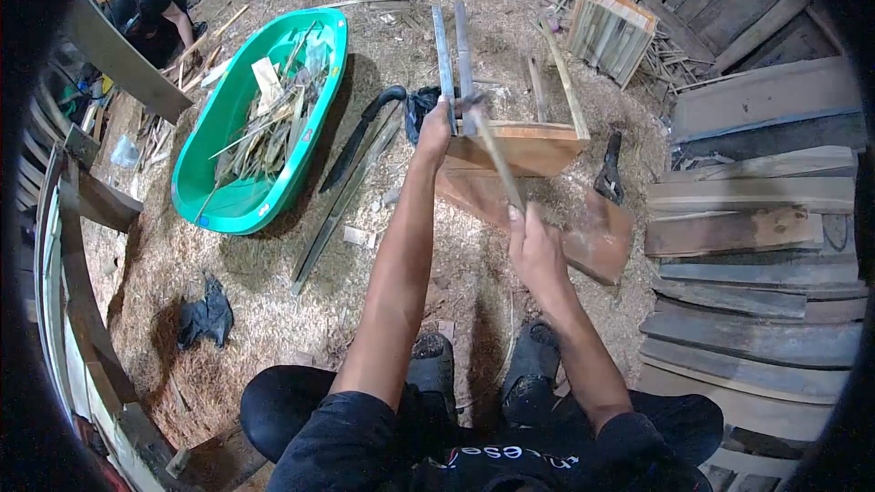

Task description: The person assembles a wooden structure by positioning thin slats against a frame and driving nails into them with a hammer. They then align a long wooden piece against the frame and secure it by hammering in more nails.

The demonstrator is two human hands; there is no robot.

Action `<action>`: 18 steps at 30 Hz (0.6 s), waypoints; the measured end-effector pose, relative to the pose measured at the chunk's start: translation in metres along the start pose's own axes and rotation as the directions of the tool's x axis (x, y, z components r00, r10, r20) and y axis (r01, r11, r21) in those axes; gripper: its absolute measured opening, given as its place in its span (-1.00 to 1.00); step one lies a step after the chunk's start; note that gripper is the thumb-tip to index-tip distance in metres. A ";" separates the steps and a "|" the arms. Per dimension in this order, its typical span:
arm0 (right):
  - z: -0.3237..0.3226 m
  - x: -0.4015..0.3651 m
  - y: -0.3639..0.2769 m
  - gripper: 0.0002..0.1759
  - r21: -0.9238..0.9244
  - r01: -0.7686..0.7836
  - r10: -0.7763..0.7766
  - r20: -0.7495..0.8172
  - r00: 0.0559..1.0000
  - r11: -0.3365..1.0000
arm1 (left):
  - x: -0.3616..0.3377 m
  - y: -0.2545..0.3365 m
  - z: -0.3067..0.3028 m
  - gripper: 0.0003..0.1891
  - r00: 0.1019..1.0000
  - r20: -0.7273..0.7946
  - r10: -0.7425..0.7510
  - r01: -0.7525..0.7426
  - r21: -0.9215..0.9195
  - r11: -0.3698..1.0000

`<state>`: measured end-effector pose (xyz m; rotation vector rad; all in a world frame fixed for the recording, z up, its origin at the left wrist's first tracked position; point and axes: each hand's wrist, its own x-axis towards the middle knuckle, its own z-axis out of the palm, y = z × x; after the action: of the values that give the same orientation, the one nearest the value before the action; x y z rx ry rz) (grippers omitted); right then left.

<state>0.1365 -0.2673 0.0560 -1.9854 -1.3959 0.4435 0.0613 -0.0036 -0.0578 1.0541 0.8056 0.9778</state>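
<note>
My right hand (538, 251) is closed round the wooden handle of a hammer (499, 164), whose blurred head is over the near ends of two slats. My left hand (435, 132) grips the near end of a narrow wooden slat (444, 55) at the left corner of a partly assembled wooden crate (519, 153). A second slat (463, 55) runs beside it, close to the hammer head. The crate's near board stands on edge above a wide brown board (597, 237) on the ground. My left fingertips are partly hidden.
A green plastic tub (196, 191) of wood scraps stands left, with a machete (355, 146) beside it. A dark metal tool (609, 173) lies right of the crate. Stacked boards (747, 191) line the right side; a slatted crate (612, 35) stands behind. Another person (150, 18) crouches far left.
</note>
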 end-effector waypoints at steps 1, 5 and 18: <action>-0.005 0.001 -0.001 -0.66 -0.050 -0.051 0.054 0.071 0.996 0.997 | 0.003 -0.003 -0.001 -0.42 1.000 0.016 -0.020 0.021 -0.039 0.999; -0.004 -0.004 -0.014 -0.65 0.046 0.016 -0.014 -0.042 0.999 0.999 | -0.009 0.019 0.005 -0.40 0.998 -0.070 -0.001 0.010 0.131 0.991; -0.004 0.002 -0.007 -0.71 0.064 0.043 -0.034 -0.137 0.990 0.997 | 0.012 -0.010 -0.005 -0.42 0.999 -0.048 -0.015 0.014 -0.029 0.999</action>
<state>0.1353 -0.2653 0.0637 -1.8951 -1.3154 0.3273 0.0637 0.0075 -0.0694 1.0023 0.8353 1.0023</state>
